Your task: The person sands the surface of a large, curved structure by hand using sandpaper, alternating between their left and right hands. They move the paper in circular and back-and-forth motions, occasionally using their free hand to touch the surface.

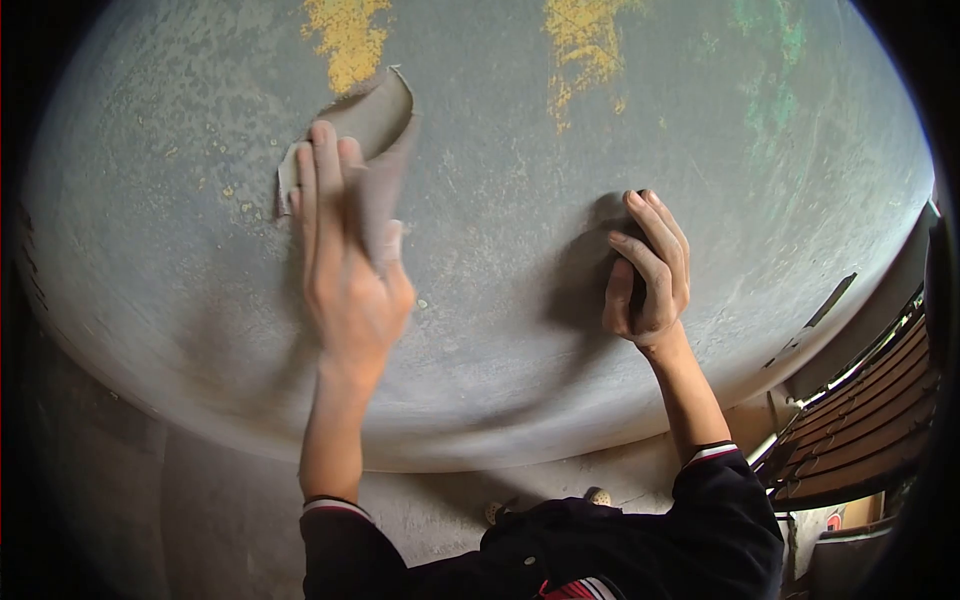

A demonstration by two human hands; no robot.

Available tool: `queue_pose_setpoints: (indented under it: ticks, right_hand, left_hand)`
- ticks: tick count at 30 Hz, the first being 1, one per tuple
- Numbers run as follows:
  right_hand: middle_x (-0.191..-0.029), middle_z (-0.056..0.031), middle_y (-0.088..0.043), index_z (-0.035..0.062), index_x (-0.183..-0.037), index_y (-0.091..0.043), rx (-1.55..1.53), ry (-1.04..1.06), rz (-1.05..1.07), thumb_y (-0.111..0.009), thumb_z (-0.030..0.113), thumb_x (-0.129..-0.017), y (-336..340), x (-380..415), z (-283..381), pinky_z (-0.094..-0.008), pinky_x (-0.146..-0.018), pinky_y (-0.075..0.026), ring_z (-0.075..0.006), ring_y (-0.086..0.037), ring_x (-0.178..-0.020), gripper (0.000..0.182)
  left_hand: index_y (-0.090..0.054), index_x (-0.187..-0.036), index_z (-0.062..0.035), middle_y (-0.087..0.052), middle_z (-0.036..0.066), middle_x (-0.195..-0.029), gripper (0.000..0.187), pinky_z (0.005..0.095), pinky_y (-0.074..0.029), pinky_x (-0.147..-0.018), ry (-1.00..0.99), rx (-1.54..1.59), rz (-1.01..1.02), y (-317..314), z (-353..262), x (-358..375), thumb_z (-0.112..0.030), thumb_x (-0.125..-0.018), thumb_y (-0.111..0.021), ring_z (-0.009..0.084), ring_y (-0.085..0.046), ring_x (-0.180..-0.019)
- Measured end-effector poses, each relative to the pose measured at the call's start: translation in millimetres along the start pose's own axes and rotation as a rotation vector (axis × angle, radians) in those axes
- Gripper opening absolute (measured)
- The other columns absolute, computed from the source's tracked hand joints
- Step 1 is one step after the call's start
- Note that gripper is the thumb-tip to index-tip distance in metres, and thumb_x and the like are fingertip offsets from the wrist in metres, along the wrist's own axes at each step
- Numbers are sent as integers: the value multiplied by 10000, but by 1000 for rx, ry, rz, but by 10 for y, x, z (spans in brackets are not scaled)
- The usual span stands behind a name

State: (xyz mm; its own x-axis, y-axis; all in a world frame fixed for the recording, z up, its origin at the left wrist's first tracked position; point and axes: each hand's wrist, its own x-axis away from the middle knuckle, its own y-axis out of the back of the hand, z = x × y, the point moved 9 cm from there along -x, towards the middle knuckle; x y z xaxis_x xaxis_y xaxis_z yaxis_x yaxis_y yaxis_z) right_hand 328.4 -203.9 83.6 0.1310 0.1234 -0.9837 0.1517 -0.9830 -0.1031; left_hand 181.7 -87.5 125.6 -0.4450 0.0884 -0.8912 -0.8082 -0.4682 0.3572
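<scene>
A large curved grey surface [480, 240], scuffed and dusty, fills most of the view. My left hand [350, 280] lies on it at the left, slightly blurred, with its fingers stretched upward over a sheet of sandpaper [375, 115]. The sheet curls up at its top and right edges, and part of it passes between the fingers and thumb. Farther right, my right hand [655, 270] is loosely bent at the surface, its fingers partly apart and nothing visible in it. Whether its fingertips touch the surface is hard to make out.
Yellow paint patches [345, 40] and faint green marks [775, 60] show on the upper surface. At the lower right stands a dark slatted rack [860, 420]. Concrete floor [230, 510] runs below the curved edge, with my shoes [598, 496] partly visible.
</scene>
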Motion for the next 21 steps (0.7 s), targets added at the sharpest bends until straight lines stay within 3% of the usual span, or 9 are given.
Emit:
queue_pose_setpoints:
  ticks: [6,8,9,10,12,13,15,20,21]
  right_hand:
    - [-1091,-196,-588,-4,-946,-572,-66,1,12,-492,17,-715,22,-1,26,-396,-893,-459,-342,-547,-1065,246]
    - [-1132,-160,-582,19,-1014,-570,-177,134,239,-445,133,-803,-115,58,222,-418,-913,-437,-320,-540,-1085,270]
    - [-1200,-99,-557,42,-1091,-552,-202,290,462,-373,214,-868,-259,219,409,-411,-955,-402,-252,-508,-1144,334]
    - [-1290,-48,-492,65,-1170,-520,-68,412,574,-335,301,-898,-323,230,610,-368,-1002,-359,-185,-449,-1206,405]
    - [-1347,-36,-427,87,-1259,-464,-215,309,862,-385,304,-895,-524,159,741,-323,-1045,-309,-168,-395,-1248,430]
    - [-1347,-36,-427,87,-1259,-464,-214,321,867,-385,304,-895,-547,179,766,-323,-1045,-309,-168,-395,-1248,430]
    - [-1369,-13,-395,112,-1309,-414,54,515,894,-441,275,-876,-648,349,804,-302,-1062,-292,-153,-376,-1258,464]
    - [-1358,11,-407,127,-1319,-398,10,659,918,-475,270,-851,-647,350,775,-289,-1064,-299,-141,-403,-1235,496]
    - [-1347,13,-421,133,-1317,-402,-39,721,917,-482,289,-842,-655,335,764,-289,-1061,-305,-143,-416,-1226,506]
  left_hand:
    - [-519,-1220,-45,-459,16,-1324,453,334,-190,-1099,-147,-46,252,-455,-599,629,3,-776,-448,160,-365,-1269]
    - [-570,-1152,-28,-487,22,-1295,401,327,-207,-1092,-76,98,365,-466,-585,566,-2,-764,-477,162,-365,-1269]
    - [-628,-1040,-40,-544,35,-1213,304,331,-252,-1073,-109,77,350,-470,-563,625,-36,-761,-509,167,-418,-1220]
    - [-628,-1040,-40,-544,35,-1213,304,331,-252,-1073,-98,78,335,-491,-499,705,-36,-761,-509,167,-418,-1220]
    - [-648,-968,-58,-580,41,-1126,238,340,-300,-1049,-79,182,409,-592,-408,858,-78,-752,-549,171,-469,-1149]
    - [-642,-954,-66,-593,43,-1056,221,352,-342,-1022,-148,53,391,-561,-453,858,-113,-748,-576,177,-496,-1091]
    - [-639,-958,-61,-592,41,-1057,221,353,-346,-1020,-127,62,360,-481,-452,844,-120,-754,-581,180,-495,-1093]
    - [-604,-1076,-45,-547,54,-1179,316,385,-338,-1021,25,157,274,-270,-343,1037,-124,-770,-597,212,-435,-1189]
    - [-523,-1192,-25,-468,123,-1279,413,407,-310,-1031,69,154,279,-218,-300,1108,-173,-811,-578,275,-367,-1250]
